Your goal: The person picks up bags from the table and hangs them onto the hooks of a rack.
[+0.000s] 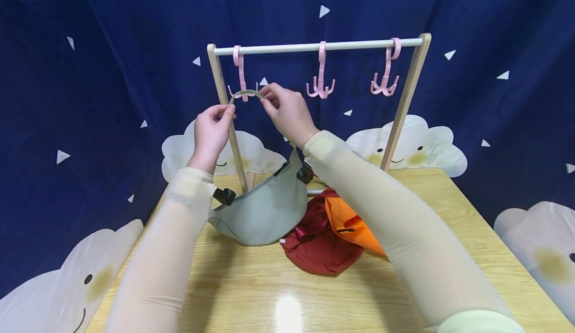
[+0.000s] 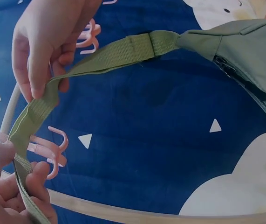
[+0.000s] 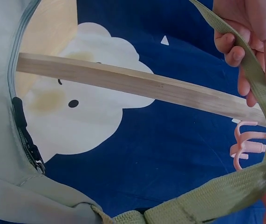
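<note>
Blue backdrop, pink hook behind strap, sleeve overlapping orange cloth

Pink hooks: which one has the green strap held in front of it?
The leftmost hook, nearest the left post: the left hand and right hand hold the strap before it. The middle hook and rightmost hook have none before them.

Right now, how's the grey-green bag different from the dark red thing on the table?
The grey-green bag is pale, but the red item is dark. The bag's strap is lifted up, while the red item lies on the table. The bag looks smooth; the red item looks crumpled. Both look like soft cloth.
</note>
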The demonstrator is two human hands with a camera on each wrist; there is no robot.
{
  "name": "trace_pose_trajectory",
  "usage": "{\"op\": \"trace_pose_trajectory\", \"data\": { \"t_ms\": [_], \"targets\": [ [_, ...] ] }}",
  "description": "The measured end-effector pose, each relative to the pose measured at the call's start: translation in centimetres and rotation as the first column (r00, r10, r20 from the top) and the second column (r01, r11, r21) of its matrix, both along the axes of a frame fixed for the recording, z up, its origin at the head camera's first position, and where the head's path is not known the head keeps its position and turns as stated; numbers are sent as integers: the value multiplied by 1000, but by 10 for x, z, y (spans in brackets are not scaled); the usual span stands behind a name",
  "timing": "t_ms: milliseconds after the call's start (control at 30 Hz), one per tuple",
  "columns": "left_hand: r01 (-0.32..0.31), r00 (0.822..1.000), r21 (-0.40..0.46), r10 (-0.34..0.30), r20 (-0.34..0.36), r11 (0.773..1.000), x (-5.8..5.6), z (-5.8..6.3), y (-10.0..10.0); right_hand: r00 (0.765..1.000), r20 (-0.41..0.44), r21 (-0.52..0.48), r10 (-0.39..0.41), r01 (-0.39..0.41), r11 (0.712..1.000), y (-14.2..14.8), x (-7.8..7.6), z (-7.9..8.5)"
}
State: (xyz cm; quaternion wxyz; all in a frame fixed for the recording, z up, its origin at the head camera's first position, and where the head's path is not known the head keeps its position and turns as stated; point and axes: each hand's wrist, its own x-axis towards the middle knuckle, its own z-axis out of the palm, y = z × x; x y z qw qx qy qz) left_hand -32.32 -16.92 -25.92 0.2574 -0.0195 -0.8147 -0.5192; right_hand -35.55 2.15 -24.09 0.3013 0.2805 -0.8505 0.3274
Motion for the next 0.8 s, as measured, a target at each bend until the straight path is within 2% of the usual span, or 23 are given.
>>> {"op": "trace_pose_trajectory", "data": {
  "t_ms": [267, 700, 800],
  "targets": [
    [0, 1000, 5, 0, 5, 1000, 0, 0, -2, 1000, 3, -5, -4, 4, 1000, -1, 2, 4],
    [2, 1000, 35, -1, -27, 999, -1, 1, 1, 1000, -14, -14, -21, 21, 1000, -5, -5, 5],
    [3, 1000, 31, -3, -16, 1000, -1, 1, 2, 1000, -18, -13, -26, 25, 1000, -7, -6, 5]
  ]
}}
